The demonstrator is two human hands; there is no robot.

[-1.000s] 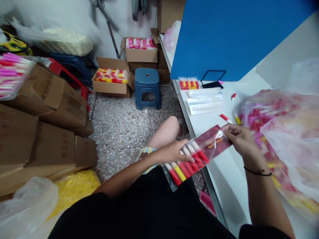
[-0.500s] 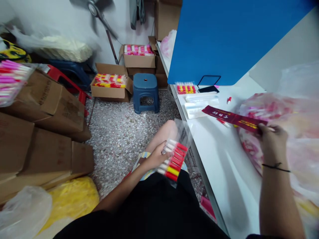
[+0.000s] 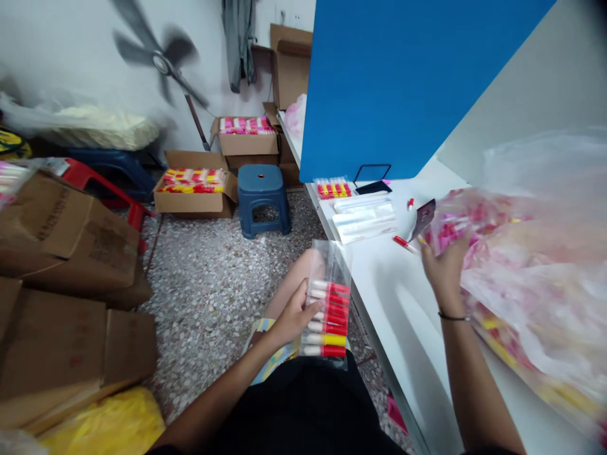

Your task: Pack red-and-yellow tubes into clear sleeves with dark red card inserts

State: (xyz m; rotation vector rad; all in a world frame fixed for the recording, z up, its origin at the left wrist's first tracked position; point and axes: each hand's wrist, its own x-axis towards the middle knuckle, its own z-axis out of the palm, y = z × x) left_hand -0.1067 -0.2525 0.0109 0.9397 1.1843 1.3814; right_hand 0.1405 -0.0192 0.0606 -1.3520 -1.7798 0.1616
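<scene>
My left hand (image 3: 291, 316) is closed on a clear plastic bag of red and yellow capped tubes (image 3: 327, 316), held upright over my lap beside the table edge. My right hand (image 3: 443, 268) is raised over the white table (image 3: 408, 297), its fingers closed on a dark red paper card (image 3: 423, 218) and pressed against a big clear plastic sack of pink, red and yellow tubes (image 3: 531, 265). A loose red tube (image 3: 403, 242) lies on the table just left of that hand.
A stack of clear bags (image 3: 364, 218), a filled pack (image 3: 333, 188) and a blue partition (image 3: 403, 82) stand at the table's far end. On the floor are a blue stool (image 3: 260, 199), open cartons of tubes (image 3: 194, 186), brown boxes (image 3: 61, 265) and a spinning fan (image 3: 156, 60).
My right hand pulled the red card out of the bag and carried it right, up to the big sack. My left hand lowered the bag of tubes and turned it upright.
</scene>
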